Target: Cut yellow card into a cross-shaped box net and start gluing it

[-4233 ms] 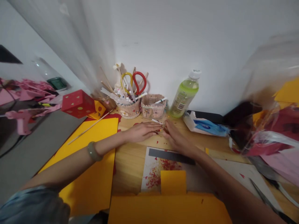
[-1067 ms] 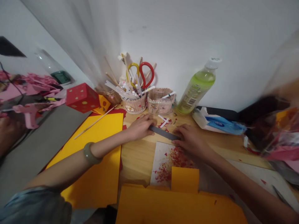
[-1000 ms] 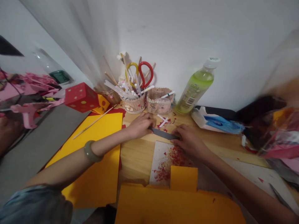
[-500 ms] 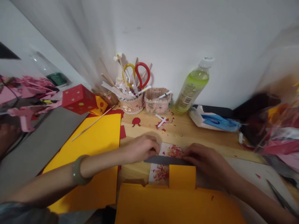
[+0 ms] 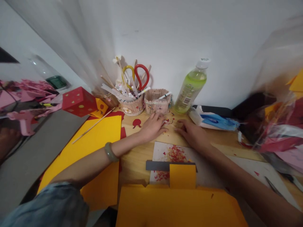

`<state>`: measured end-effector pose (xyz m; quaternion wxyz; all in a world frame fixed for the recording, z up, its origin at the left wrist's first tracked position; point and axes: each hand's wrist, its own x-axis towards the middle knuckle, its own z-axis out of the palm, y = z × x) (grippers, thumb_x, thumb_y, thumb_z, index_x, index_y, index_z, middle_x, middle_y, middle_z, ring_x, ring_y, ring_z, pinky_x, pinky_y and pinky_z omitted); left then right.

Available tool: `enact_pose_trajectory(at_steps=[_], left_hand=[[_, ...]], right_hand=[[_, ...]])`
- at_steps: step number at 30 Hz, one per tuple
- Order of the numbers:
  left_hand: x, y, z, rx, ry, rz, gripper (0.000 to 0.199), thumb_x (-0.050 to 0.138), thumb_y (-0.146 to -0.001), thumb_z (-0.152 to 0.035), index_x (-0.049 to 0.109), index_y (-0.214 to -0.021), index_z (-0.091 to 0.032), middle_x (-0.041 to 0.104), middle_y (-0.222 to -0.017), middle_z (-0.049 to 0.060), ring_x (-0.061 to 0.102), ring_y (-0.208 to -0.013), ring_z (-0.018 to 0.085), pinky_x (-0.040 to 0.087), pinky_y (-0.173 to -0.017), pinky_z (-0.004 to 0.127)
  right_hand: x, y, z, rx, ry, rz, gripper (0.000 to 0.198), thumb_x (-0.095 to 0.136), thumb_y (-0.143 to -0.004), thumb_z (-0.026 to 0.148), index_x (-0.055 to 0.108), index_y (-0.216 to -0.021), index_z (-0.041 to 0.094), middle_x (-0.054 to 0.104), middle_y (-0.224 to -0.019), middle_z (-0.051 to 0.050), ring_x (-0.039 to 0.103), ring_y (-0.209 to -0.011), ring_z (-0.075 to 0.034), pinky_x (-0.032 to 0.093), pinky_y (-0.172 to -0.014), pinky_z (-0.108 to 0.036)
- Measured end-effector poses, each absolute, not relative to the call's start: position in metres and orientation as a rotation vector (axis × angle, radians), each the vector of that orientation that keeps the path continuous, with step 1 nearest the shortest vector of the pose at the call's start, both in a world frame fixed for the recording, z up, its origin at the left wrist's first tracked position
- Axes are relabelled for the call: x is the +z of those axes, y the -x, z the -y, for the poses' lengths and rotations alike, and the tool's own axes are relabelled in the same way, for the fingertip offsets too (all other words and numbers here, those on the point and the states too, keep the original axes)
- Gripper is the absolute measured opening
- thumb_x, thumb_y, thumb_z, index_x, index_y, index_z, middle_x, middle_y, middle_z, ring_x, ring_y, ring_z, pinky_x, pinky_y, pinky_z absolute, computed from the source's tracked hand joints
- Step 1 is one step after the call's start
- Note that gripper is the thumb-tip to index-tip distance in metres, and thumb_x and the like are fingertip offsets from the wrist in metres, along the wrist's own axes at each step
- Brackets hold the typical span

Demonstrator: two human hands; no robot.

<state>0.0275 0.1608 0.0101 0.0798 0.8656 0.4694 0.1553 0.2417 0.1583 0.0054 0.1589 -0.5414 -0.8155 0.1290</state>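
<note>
My left hand [image 5: 153, 126] lies over the red paper scraps [image 5: 170, 120] in front of the small cups, fingers stretched and apart. It covers the spot where two white strips lay. Just to its right, my right hand [image 5: 193, 134] hovers at or on the wooden table with thumb and fingers apart, nothing visible in it. Nearer to me, a dark grey strip [image 5: 157, 165] lies across a white sheet [image 5: 157, 151] strewn with red and orange bits [image 5: 176, 153]. A yellow tab [image 5: 182, 176] of a large yellow paper piece [image 5: 180, 205] overlaps the strip.
Behind my hands stand a cup of pens and scissors [image 5: 132, 106], a second cup [image 5: 157, 104], a green drink bottle [image 5: 191, 86] and a tissue pack [image 5: 216, 121]. Yellow sheets [image 5: 99, 142] and a red box [image 5: 79, 101] are left. Metal scissors [image 5: 273, 185] lie right.
Both hands have let go of the grey strip, which now lies flat. They have moved away from me toward the cups, the left one onto the red scraps and white strips.
</note>
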Motion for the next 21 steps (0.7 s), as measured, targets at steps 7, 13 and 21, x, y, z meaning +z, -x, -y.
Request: enact_pose_trajectory(at_steps=[7, 13, 21], left_hand=[[0.014, 0.007, -0.145, 0.400, -2.613, -1.478, 0.049, 0.056, -0.084, -0.033, 0.047, -0.123, -0.004, 0.055, -0.125, 0.019, 0.048, -0.118, 0.028, 0.040, -0.100, 0.040], [0.001, -0.014, -0.147, 0.348, -2.698, -1.447, 0.042, 0.039, -0.092, -0.027, 0.049, -0.124, -0.001, 0.050, -0.132, 0.025, 0.046, -0.125, 0.027, 0.036, -0.104, 0.042], [0.021, -0.004, -0.153, 0.412, -2.794, -1.413, 0.033, 0.041, -0.090, -0.017, 0.056, -0.119, -0.014, 0.055, -0.132, 0.008, 0.048, -0.122, 0.019, 0.037, -0.104, 0.031]], right_hand=[[0.017, -0.289, -0.124, 0.360, 1.445, 2.381, 0.029, 0.039, -0.089, 0.029, 0.063, -0.099, 0.015, 0.070, -0.093, -0.014, 0.066, -0.081, -0.028, 0.054, -0.071, -0.043], [-0.003, -0.244, -0.135, 0.317, 1.279, 2.458, 0.046, 0.055, -0.081, 0.027, 0.053, -0.121, 0.003, 0.050, -0.132, -0.026, 0.045, -0.123, -0.037, 0.037, -0.101, -0.051], [-0.010, -0.209, -0.191, 0.318, 1.158, 2.356, 0.051, 0.050, -0.088, 0.037, 0.040, -0.132, 0.011, 0.052, -0.129, -0.020, 0.045, -0.122, -0.033, 0.039, -0.098, -0.051]])
